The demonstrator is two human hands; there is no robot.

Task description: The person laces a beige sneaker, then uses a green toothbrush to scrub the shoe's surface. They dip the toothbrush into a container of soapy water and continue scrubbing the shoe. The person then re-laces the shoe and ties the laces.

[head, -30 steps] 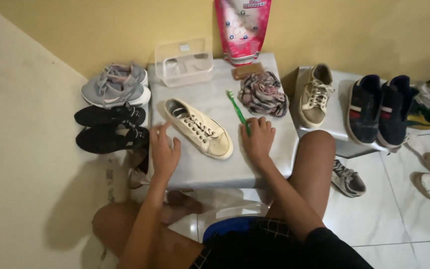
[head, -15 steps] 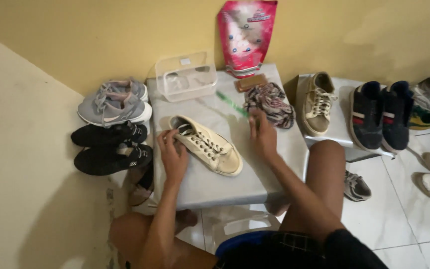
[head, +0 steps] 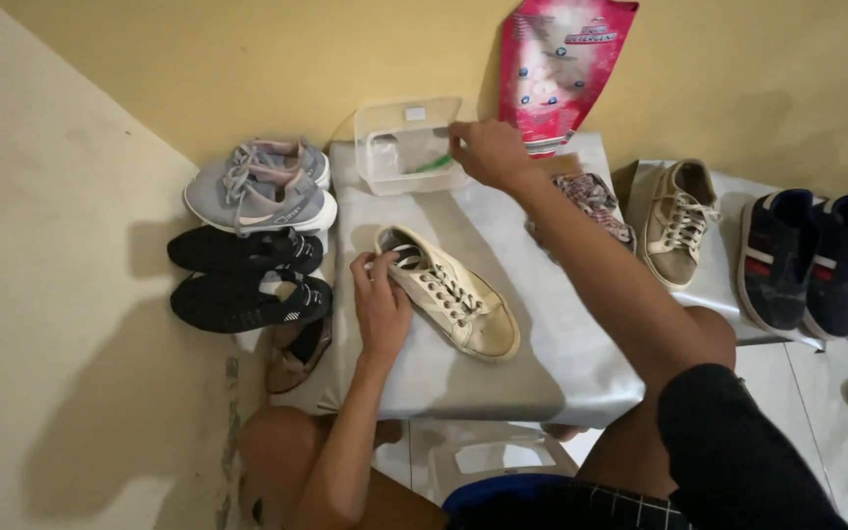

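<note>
A cream lace-up sneaker [head: 453, 299] lies on its sole on a grey-covered low table [head: 542, 344]. My left hand [head: 382, 299] grips its heel end. My right hand [head: 485, 152] reaches to the back of the table and holds a green toothbrush [head: 432, 163], whose head is inside a clear plastic tub [head: 406, 145].
A pink refill pouch [head: 556, 69] leans on the yellow wall. A patterned cloth [head: 593, 204] lies by a tan sneaker [head: 681, 221]. Grey sneakers [head: 262, 186] and black shoes [head: 247, 275] sit left of the table, navy shoes [head: 807, 260] on the right.
My right hand lifted the green toothbrush off the table and moved it back into the clear tub. My left hand slid onto the sneaker's heel.
</note>
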